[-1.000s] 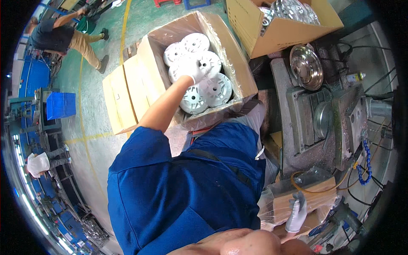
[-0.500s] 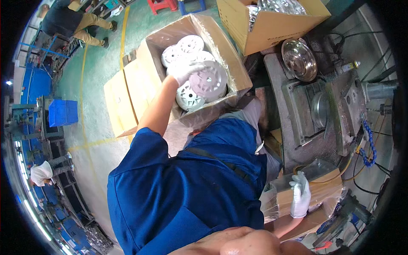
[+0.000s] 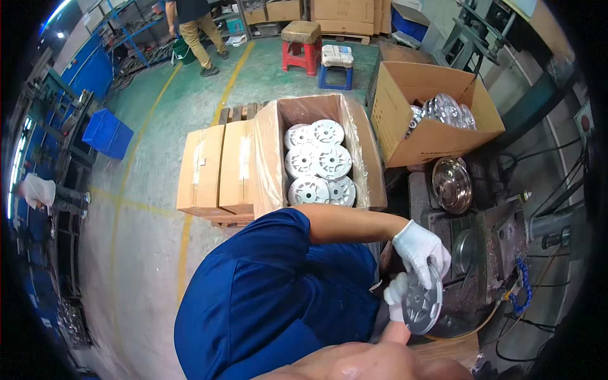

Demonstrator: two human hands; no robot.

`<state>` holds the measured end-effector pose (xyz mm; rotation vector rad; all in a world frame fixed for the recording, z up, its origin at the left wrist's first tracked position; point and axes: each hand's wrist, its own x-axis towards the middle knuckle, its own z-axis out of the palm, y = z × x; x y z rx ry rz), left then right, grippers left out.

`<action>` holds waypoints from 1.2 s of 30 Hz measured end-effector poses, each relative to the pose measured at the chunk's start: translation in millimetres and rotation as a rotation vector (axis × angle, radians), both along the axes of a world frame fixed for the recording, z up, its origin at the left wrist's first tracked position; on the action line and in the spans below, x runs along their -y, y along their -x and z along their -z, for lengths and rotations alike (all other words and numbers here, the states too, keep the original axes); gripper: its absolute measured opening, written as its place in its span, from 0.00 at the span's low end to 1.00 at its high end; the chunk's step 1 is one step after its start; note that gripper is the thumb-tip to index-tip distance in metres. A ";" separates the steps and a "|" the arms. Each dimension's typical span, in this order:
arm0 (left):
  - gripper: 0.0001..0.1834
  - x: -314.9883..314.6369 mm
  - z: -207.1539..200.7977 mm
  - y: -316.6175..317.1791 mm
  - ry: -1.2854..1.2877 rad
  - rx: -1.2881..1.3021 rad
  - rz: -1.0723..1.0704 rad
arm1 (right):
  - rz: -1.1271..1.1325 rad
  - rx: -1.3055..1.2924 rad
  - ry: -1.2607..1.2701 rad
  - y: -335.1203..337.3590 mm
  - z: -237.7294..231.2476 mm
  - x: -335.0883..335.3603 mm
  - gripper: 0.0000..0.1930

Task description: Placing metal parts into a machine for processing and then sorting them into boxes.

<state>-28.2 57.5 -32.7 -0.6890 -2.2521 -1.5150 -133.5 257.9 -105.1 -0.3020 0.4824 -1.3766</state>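
In front of my body, at the lower right, a grey slotted metal disc [image 3: 423, 307] is held up on edge. My left hand [image 3: 421, 250], in a white glove, reaches across from the left and grips its upper edge between thumb and fingers. Lower down, my right hand [image 3: 396, 294], gloved too, is closed at the disc's left side; part of its fingers is hidden behind the disc. A plastic-lined cardboard box [image 3: 269, 171] to the left holds several pale discs [image 3: 332, 161] of similar shape, lying in layers.
A machine bed [image 3: 459, 247] lies just right of my hands, with a shiny metal bowl [image 3: 452, 185] at its far end. Beyond stands a carton [image 3: 405, 136] of shiny metal parts. Closed cartons [image 3: 201, 168], stools [image 3: 302, 56] and a blue bin [image 3: 107, 133] are farther off; another person [image 3: 197, 31] stands far left.
My left hand has left the disc box and swung right, where it now holds a disc. My right hand, earlier open and unoccupied, has closed on that disc. The view has shifted.
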 end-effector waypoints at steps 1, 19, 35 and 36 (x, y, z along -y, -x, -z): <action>0.31 1.7 5.4 -2.8 0.041 -0.104 -0.147 | 0.094 0.180 -0.015 5.3 -9.7 -9.4 0.27; 0.45 -32.5 3.5 63.5 -0.649 0.294 -0.809 | 1.033 -0.462 -0.162 22.9 -42.6 27.4 0.15; 0.40 92.4 -38.2 248.1 0.053 0.403 -1.157 | 0.657 -0.763 -0.322 16.9 -25.7 -64.7 0.18; 0.44 91.2 -38.0 259.0 0.064 0.388 -1.132 | 0.627 -0.728 -0.331 12.2 -20.6 -73.1 0.18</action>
